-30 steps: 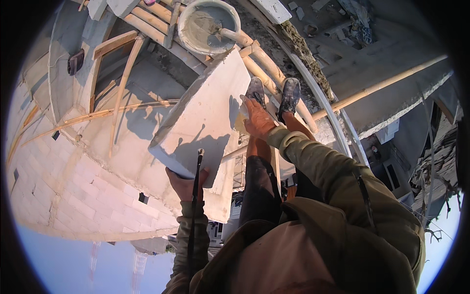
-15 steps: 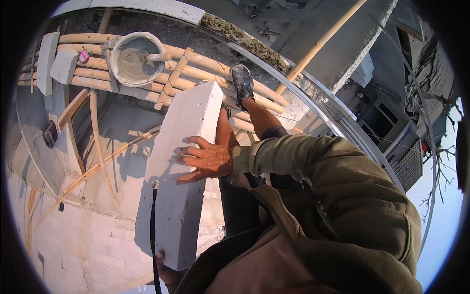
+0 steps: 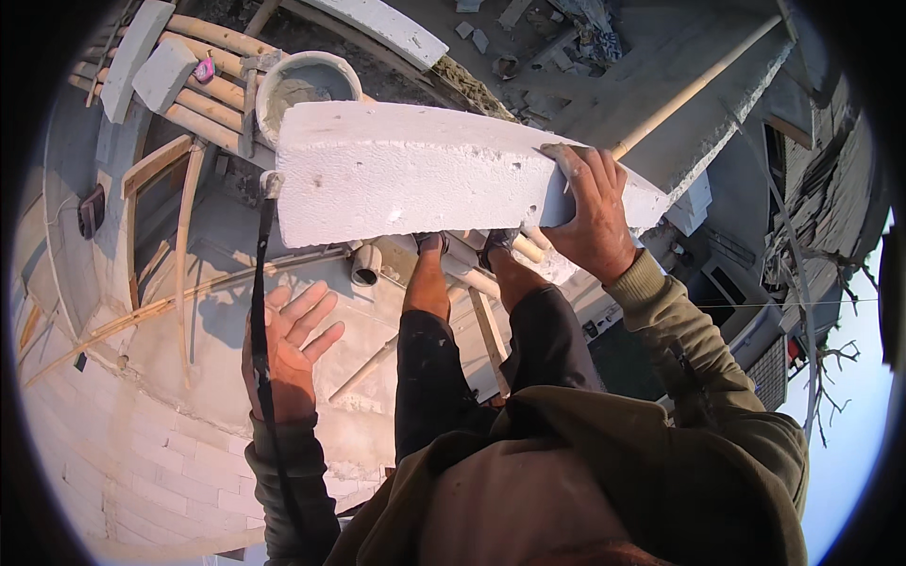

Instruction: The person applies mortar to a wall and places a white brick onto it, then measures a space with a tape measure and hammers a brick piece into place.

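White block [image 3: 406, 179] runs lengthwise left to right — right fingers [image 3: 578, 175] grasping it, left fingers [image 3: 304, 304] spread free

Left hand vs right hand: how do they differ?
Grip: the right hand grasps the long white block; the left hand is open and holds nothing.
Facing: the left hand shows its palm, the right hand its back.
Place in picture: the right hand is toward the block's right end; the left hand is lower, below its left part.
Shared: both are bare, below long sleeves.
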`<state>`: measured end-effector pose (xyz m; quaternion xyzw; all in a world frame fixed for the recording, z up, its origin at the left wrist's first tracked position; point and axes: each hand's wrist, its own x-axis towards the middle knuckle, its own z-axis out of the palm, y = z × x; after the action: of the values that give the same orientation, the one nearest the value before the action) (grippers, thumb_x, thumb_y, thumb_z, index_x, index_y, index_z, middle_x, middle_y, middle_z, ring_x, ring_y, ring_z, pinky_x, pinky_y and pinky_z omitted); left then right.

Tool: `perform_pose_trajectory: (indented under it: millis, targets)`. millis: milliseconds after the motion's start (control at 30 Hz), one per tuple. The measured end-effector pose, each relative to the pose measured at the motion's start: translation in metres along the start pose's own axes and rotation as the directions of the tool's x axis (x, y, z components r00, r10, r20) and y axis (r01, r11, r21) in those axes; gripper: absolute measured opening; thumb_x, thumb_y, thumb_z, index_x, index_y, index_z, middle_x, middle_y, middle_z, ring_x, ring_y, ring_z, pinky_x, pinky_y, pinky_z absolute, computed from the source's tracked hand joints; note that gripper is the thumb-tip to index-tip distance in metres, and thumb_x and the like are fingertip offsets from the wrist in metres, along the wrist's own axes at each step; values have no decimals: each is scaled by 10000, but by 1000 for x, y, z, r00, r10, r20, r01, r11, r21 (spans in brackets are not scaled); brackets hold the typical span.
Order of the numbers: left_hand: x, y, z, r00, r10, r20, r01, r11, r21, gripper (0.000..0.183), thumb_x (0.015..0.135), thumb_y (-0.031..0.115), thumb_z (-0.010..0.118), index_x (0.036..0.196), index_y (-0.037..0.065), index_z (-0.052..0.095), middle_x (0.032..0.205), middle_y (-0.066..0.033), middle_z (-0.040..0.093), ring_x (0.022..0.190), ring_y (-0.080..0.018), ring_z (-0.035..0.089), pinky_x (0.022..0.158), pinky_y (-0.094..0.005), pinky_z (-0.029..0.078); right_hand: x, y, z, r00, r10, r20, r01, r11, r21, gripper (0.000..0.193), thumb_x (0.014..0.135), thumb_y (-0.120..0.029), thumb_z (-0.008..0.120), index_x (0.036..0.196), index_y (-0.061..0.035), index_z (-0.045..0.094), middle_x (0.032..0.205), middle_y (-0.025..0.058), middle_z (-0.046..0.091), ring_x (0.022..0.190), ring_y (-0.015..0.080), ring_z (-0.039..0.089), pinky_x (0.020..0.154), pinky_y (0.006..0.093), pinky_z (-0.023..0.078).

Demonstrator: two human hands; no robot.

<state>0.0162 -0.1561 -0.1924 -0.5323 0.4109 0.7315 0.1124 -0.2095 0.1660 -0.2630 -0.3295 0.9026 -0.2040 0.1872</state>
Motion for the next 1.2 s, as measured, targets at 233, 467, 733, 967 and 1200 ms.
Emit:
perform_pose_trajectory:
  millis: [233,467,733,967,1200]
  targets:
    - [66,-236,68,981,-184,66,184,983,-1,262,1016,215,645,1199,53,550,1215,-159,681,1074,-262,713,828,-360,576,12,138,41,953,285,-99,-300,932,-202,905,670,-126,880,1448,-34,426,1307,178,548,1239,380,522,1044,495,421]
    - [129,-372,152,933,-338,121,335,941,46,262,960,180,701,1112,5,581,1046,-69,679,943,-145,661,787,-286,532,15,267,142,930,366,-44,-366,904,-219,970,658,-220,884,1481,-79,390,1354,144,539,1262,377,516,1008,565,447]
    - [125,-420,186,957,-256,137,236,960,148,302,984,186,669,1165,-34,567,1081,-99,680,951,-160,683,744,-278,528,16,306,251,882,467,68,-442,868,-226,999,660,-264,883,1498,-105,363,1354,122,526,1283,372,507,971,602,460]
    - [124,-424,192,950,-312,21,311,949,47,321,959,224,706,1093,-40,582,1014,-135,685,975,-196,663,876,-334,526,24,297,304,881,468,74,-445,870,-211,994,680,-276,871,1507,-113,344,1325,122,527,1263,368,515,953,605,463]
    - [128,-419,192,934,-347,88,344,938,50,347,1007,210,636,1217,-49,542,1184,-151,681,1083,-226,686,866,-342,543,27,293,320,875,479,75,-444,854,-271,1010,689,-286,879,1520,-124,327,1343,133,495,1277,386,494,955,622,446]
